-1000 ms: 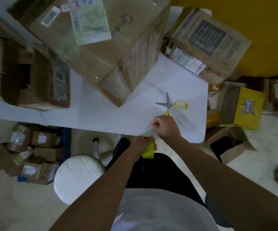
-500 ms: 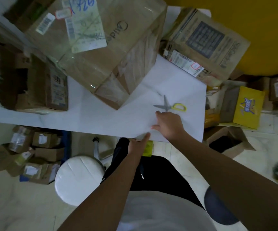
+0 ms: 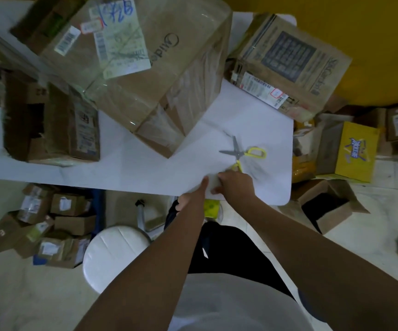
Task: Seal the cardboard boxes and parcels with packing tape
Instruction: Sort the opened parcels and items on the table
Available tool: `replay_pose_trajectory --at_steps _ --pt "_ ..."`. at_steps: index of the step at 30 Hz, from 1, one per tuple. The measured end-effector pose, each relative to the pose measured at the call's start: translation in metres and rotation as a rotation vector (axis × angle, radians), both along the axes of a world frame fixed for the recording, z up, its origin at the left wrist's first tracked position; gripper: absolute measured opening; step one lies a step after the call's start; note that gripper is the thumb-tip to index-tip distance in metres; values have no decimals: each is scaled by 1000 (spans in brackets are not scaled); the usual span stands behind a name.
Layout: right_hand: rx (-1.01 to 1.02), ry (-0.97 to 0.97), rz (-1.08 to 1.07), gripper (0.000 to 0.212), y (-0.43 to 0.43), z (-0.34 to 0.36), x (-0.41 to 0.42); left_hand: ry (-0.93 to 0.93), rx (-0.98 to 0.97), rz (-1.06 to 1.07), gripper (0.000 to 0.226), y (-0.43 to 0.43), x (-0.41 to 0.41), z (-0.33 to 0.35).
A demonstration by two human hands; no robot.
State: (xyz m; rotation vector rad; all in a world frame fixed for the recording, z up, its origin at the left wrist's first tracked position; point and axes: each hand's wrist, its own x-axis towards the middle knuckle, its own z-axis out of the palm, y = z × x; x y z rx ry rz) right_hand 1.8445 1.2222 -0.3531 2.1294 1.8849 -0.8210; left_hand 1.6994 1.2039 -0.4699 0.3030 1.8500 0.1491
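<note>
- A person's right hand (image 3: pixel 237 185) sits at the near edge of the white table (image 3: pixel 126 168) with its fingers curled toward a pale patch. The left hand (image 3: pixel 194 194) comes up to meet it from below the edge. Blur hides whether either hand pinches anything.
- Directly under both hands, below the table edge, hangs a yellow-green object (image 3: pixel 211 207). It may hold the packing tape, but that cannot be told.
- The scissors (image 3: pixel 241 152) lie just beyond the right knuckles, blades apart, with one yellow loop almost touching the hand.
- The step appears to be freeing a tape end. It would go best with the strip taut between both hands and its sticky face kept off the tabletop, then cut with the scissors close by.
- Beyond the hands and to their left stands the large cardboard box (image 3: pixel 169 75), glossy with clear wrap. Its side reads "Mide", with the rest out of sight. Its shipping label (image 3: pixel 121 41) carries barcodes and blue handwriting too loose to read.
- Farther off, beyond and right of the hands, a second box (image 3: pixel 288 60) shows a dark printed panel and an illegible script name. Its barcode label (image 3: pixel 262 91) bears a red-bordered sticker.
- On the floor, right of the hands, a yellow box (image 3: pixel 358 151) shows a blue starburst emblem whose characters are unreadable.
</note>
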Motion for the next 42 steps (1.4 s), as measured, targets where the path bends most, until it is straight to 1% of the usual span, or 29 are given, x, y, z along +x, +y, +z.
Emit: replay_pose_trajectory --at_steps 2,3,5,6,8,9,10,11,13,14,16,17,18,19,21,22,24,27,28,29,30,31,32,34,35,36,38,40,42 --pt "-10 12 -95 24 1 3 -2 -39 -9 -41 135 9 0 21" --pt "-18 26 -135 25 2 6 -3 -43 2 -59 126 12 -5 23" --pt "-31 45 -152 27 3 17 -5 -37 14 -122 105 26 -10 63" --pt "-23 56 -139 28 5 24 -5 -46 13 -150 92 34 -11 99" --pt "25 75 -113 32 9 42 -8 -99 18 -147 59 53 -17 157" --pt "65 90 -121 33 12 52 -8 -103 22 -141 47 61 -20 180" --pt "116 118 -150 33 16 64 -8 -85 38 -127 39 69 -25 195" --pt "189 173 -199 31 22 76 -8 -56 87 -94 41 77 -32 210" --pt "360 334 -348 28 36 104 -8 -26 226 55 43 95 -48 241" --pt "438 399 -436 28 46 119 -10 24 302 132 44 104 -57 257" --pt "595 434 -555 33 66 152 -15 258 491 234 41 117 -77 284" --pt "670 413 -552 35 77 167 -17 388 635 258 40 124 -85 296" --pt "742 381 -502 36 89 181 -21 487 812 245 38 130 -93 308" --pt "806 345 -422 37 102 196 -26 565 982 179 37 138 -99 319" --pt "894 238 -245 39 124 220 -42 662 1232 -76 39 156 -106 334" --pt "921 172 -170 42 134 227 -51 682 1291 -213 42 167 -107 338" --pt "890 92 -55 49 152 228 -67 711 1300 -468 53 189 -102 340" --pt "656 65 49 69 174 219 -76 824 1234 -952 63 210 -87 328" --pt "548 34 65 76 180 219 -75 828 1220 -1047 63 213 -85 321" --pt "466 0 67 78 187 219 -72 815 1224 -1086 63 215 -85 316" --pt "423 -26 61 74 194 219 -69 796 1233 -1091 63 217 -88 312" --pt "391 -54 51 70 203 219 -66 773 1245 -1086 62 219 -90 310" --pt "367 -83 33 72 212 220 -62 767 1260 -1072 61 218 -92 309" --pt "329 -151 -15 85 229 224 -53 779 1236 -983 59 214 -90 306" --pt "313 -176 -27 86 237 226 -48 787 1155 -866 62 210 -86 306" --pt "300 -196 -24 82 244 226 -44 777 1036 -701 68 208 -80 305" --pt "297 -195 -27 75 254 229 -39 654 822 -386 79 208 -69 312" --pt "324 -178 -54 70 260 232 -36 520 764 -258 78 215 -65 316" --pt "324 -173 -75 68 264 236 -34 446 782 -206 73 221 -67 320"
